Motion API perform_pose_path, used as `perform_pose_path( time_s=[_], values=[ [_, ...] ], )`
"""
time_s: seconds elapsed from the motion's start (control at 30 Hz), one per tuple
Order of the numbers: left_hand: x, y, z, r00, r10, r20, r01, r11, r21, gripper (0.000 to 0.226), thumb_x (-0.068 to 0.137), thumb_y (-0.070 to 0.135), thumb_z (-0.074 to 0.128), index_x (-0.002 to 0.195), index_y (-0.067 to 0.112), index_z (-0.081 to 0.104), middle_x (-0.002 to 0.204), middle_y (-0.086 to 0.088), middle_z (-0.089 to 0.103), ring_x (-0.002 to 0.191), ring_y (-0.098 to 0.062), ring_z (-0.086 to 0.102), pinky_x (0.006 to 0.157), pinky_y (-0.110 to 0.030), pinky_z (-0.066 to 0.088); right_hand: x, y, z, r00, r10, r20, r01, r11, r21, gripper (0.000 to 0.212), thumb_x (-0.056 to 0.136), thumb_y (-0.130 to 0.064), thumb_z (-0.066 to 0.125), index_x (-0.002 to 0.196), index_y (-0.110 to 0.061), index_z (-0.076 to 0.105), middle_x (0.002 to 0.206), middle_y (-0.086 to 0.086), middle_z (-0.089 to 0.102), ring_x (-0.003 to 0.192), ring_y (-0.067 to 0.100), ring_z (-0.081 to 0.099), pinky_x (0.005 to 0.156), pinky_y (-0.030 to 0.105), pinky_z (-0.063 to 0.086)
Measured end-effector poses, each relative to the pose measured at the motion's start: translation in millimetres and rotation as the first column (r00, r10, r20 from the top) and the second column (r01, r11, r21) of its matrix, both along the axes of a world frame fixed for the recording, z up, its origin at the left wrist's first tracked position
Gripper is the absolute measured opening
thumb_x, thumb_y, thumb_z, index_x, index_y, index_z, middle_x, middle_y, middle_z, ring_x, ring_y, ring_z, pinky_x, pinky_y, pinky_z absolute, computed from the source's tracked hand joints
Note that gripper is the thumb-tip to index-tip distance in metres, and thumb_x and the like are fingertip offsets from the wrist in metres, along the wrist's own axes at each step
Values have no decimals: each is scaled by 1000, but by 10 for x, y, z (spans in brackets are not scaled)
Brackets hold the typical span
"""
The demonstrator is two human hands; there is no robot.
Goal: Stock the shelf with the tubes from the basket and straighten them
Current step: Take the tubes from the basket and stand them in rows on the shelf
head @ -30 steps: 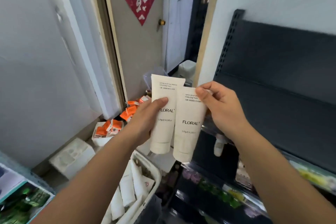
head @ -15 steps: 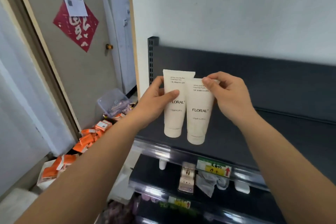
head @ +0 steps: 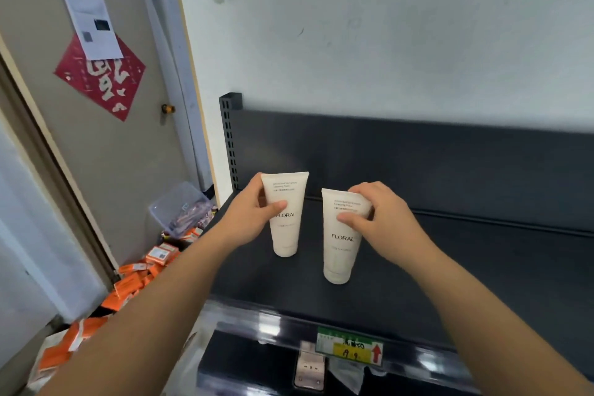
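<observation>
Two white FLORAL tubes stand cap-down on the dark top shelf [head: 450, 283]. My left hand [head: 254, 215] grips the left tube [head: 287, 228] round its upper half, thumb across the front. My right hand [head: 376, 219] pinches the right tube [head: 340, 247] near its flat crimped top. The right tube stands nearer the shelf's front edge, a hand's width from the left one. Both tubes lean slightly. The basket is out of view.
The shelf's back panel [head: 418, 154] rises behind the tubes, with a slotted upright [head: 229, 138] at its left end. A price label [head: 350, 346] hangs on the front rail. Orange boxes [head: 135, 280] and a clear bin [head: 180, 209] lie on the floor at left.
Both hands carried the tubes from mid-air beside the shelf down onto the top shelf. The tubes were side by side and are now spread apart. My view turned right, away from the basket.
</observation>
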State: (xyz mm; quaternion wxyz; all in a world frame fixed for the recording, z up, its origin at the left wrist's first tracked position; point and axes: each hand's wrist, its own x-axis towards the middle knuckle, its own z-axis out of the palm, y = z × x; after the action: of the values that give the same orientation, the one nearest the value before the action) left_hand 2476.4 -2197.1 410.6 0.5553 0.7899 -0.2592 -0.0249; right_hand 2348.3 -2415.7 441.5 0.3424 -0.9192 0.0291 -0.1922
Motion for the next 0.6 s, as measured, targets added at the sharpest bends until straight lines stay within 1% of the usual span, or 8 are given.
perform_pose_path(
  time_s=[0.07,0.2,0.33,0.5,0.6],
  values=[
    [174,42,6,999,33,38,-34,999,37,29,88,18,69,108,28,51,109,11,67,104,-8,63,92,-44,54,76,3,-13,1000,-8,2,8,999,-34,22,86,-32,68,106,-29,57,97,-13,51,85,3,53,71,21,41],
    [498,26,-3,991,99,91,-104,993,50,35,87,15,71,111,24,46,106,11,65,100,-7,63,89,-43,55,425,133,-72,994,-89,62,93,994,-57,22,90,-31,62,110,-25,54,96,-7,52,85,13,53,73,29,42],
    [823,-36,-12,981,143,130,-154,985,78,38,86,21,71,111,30,42,106,14,64,99,-9,63,88,-43,55,912,235,-69,990,-135,30,137,989,-48,25,93,-31,58,116,-23,50,102,-2,53,89,17,53,73,32,43],
    [1180,-141,12,978,142,155,-158,983,95,39,88,21,69,115,25,40,107,11,63,101,-13,62,85,-37,53,1426,146,-59,982,-191,5,191,981,-23,27,95,-29,57,120,-23,49,104,1,53,91,19,53,70,30,43],
    [1323,-160,-20,980,126,157,-142,985,97,40,89,23,67,118,25,39,113,9,62,103,-13,61,85,-35,52,1628,92,-75,978,-208,-6,208,978,-19,28,95,-29,56,122,-23,48,105,3,53,91,19,53,70,31,44]
  ],
)
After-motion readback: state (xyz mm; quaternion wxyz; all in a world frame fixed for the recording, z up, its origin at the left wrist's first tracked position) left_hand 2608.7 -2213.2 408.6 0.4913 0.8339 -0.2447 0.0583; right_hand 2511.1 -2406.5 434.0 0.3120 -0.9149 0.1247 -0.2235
